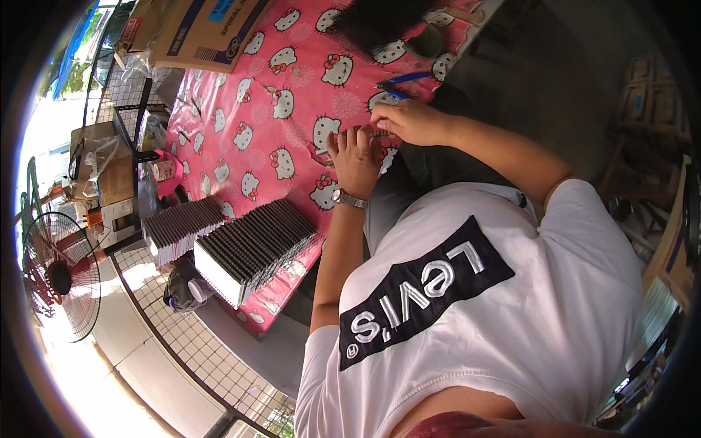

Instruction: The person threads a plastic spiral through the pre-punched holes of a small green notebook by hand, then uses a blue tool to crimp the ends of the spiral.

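Both of my hands are close together at the near edge of the table, over a pink cloth with white cat faces (252, 131). My left hand (355, 159), with a metal watch (349, 198) on the wrist, has its fingers bent down and closed. My right hand (407, 121) is pinched, thumb against fingers, just right of it. A small, thin, ridged thing (380, 133) shows between the hands, mostly covered by the fingers. Just beyond my right hand lie blue-handled pliers (405, 77). A pile of black binding coils (376, 25) lies farther off.
Black spiral-bound notebooks (255, 237) stand in a stack at the near left, beside a second stack (182, 225). A cardboard box (212, 33) sits at the far left, a dark cup (427, 44) at the far right. A fan (62, 277) stands left, beyond a pink container (166, 169).
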Demonstrator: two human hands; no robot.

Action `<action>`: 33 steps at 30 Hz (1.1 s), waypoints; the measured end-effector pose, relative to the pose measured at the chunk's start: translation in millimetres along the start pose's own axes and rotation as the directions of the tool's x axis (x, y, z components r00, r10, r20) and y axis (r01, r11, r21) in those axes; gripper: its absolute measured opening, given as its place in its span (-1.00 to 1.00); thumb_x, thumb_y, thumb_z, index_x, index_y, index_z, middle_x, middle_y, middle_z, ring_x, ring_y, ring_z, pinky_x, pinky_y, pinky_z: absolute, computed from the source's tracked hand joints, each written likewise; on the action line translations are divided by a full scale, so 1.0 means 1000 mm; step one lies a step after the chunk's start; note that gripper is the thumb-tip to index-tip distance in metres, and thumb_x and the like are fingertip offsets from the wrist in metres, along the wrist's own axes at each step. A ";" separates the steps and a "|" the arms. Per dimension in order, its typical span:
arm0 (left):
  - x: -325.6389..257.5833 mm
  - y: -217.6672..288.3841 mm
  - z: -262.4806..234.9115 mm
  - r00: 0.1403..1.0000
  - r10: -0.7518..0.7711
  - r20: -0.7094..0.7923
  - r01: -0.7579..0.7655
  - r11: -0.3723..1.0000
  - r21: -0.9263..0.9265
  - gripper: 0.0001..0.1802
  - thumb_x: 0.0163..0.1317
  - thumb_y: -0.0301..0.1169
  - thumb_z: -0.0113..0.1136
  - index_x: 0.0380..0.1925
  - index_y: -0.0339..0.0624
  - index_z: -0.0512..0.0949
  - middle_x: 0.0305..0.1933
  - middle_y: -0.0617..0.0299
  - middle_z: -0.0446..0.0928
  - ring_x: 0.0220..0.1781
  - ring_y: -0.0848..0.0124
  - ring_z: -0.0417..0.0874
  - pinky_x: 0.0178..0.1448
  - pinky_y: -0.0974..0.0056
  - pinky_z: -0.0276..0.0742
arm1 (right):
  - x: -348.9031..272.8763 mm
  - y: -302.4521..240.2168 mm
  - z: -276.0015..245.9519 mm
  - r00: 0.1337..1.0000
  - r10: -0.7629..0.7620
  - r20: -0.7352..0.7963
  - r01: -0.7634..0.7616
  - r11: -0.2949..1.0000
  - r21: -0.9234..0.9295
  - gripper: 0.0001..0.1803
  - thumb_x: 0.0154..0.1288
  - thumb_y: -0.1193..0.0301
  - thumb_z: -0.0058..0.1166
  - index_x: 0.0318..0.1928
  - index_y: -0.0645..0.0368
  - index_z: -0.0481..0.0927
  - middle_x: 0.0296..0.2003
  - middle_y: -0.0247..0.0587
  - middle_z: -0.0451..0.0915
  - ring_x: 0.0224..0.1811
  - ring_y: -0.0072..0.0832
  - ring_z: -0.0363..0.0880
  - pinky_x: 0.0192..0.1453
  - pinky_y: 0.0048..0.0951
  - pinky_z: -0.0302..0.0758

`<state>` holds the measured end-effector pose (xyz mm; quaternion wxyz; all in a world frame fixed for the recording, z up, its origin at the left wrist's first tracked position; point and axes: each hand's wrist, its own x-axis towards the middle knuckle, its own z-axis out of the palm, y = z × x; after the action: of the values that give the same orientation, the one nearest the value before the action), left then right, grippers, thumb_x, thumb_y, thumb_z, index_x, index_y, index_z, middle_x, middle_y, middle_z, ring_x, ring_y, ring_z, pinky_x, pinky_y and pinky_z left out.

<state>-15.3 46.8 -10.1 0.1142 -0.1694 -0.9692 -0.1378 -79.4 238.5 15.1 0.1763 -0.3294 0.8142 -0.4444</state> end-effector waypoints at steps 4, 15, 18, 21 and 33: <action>0.003 0.000 0.001 1.000 0.004 -0.003 -0.004 1.000 -0.013 -0.68 0.19 -0.35 0.20 -0.06 -0.06 0.44 -0.11 0.19 0.54 0.06 0.15 0.51 0.35 -0.25 0.14 | 0.000 0.006 0.014 0.940 -0.237 -0.243 0.195 0.963 -0.186 -0.72 0.40 0.30 0.06 0.02 0.14 0.46 -0.20 -0.01 0.63 -0.14 -0.10 0.65 -0.13 -0.17 0.52; -0.003 0.006 -0.004 0.979 -0.137 -0.150 0.168 0.962 0.217 -0.72 0.20 -0.27 0.26 -0.09 0.01 0.53 -0.03 0.16 0.50 0.14 0.05 0.42 0.33 -0.19 0.15 | 0.028 0.092 -0.075 0.940 0.108 -0.322 -0.266 0.825 -0.499 -0.53 -0.02 0.20 0.38 -0.08 0.12 0.63 0.19 -0.13 0.50 0.25 -0.12 0.42 0.34 -0.10 0.34; -0.017 -0.015 0.011 0.971 -0.235 -0.044 0.236 0.972 0.013 -0.66 0.11 -0.19 0.34 -0.13 0.01 0.54 -0.03 0.19 0.47 0.14 0.05 0.41 0.24 -0.24 0.21 | 0.031 0.039 -0.048 0.958 -0.283 -0.053 0.288 0.939 0.186 -0.55 0.05 0.34 0.25 0.01 0.15 0.66 -0.04 -0.19 0.64 0.06 -0.29 0.58 0.19 -0.32 0.45; -0.005 -0.019 0.007 0.991 -0.131 -0.007 0.130 0.988 -0.084 -0.64 0.03 -0.22 0.38 -0.16 0.01 0.55 -0.08 0.20 0.48 0.08 0.09 0.43 0.12 -0.10 0.27 | 0.043 0.042 -0.022 0.885 -0.118 0.451 -0.146 0.849 0.509 -0.49 -0.04 0.39 0.23 0.02 0.18 0.68 0.12 -0.08 0.54 0.19 -0.31 0.46 0.31 -0.37 0.33; -0.006 -0.028 0.000 0.991 -0.127 -0.034 0.116 0.968 -0.221 -0.62 0.00 -0.28 0.41 -0.17 -0.08 0.54 -0.10 0.18 0.51 0.04 0.09 0.44 0.14 0.03 0.30 | 0.049 0.036 -0.024 0.884 -0.132 0.449 -0.174 0.797 0.578 -0.48 -0.05 0.32 0.29 0.01 0.16 0.69 0.08 -0.14 0.55 0.20 -0.33 0.44 0.34 -0.34 0.29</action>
<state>-19.9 19.6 -17.9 0.1093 -0.1180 -0.9537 -0.2542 -142.5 233.3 -1.8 0.4676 -0.3437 0.5664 -0.5851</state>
